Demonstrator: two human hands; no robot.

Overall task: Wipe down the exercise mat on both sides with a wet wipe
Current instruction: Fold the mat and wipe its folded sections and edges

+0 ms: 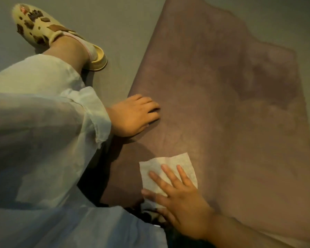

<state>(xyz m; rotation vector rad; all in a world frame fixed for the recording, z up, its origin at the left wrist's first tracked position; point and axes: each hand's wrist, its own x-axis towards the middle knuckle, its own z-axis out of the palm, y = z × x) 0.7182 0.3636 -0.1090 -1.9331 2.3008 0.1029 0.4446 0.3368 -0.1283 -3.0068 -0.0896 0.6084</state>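
A purple-brown exercise mat lies flat on the grey floor and runs from the bottom right up to the top centre. Darker damp-looking patches mark its far half. A white wet wipe lies spread on the mat's near part. My right hand presses flat on the wipe with straight, spread fingers. My left hand rests on the mat close to its left edge, fingers lying on the surface and holding nothing.
My left foot in a cream clog with brown charms stands on the grey floor left of the mat. Loose pale trousers and a white sleeve fill the left of the view.
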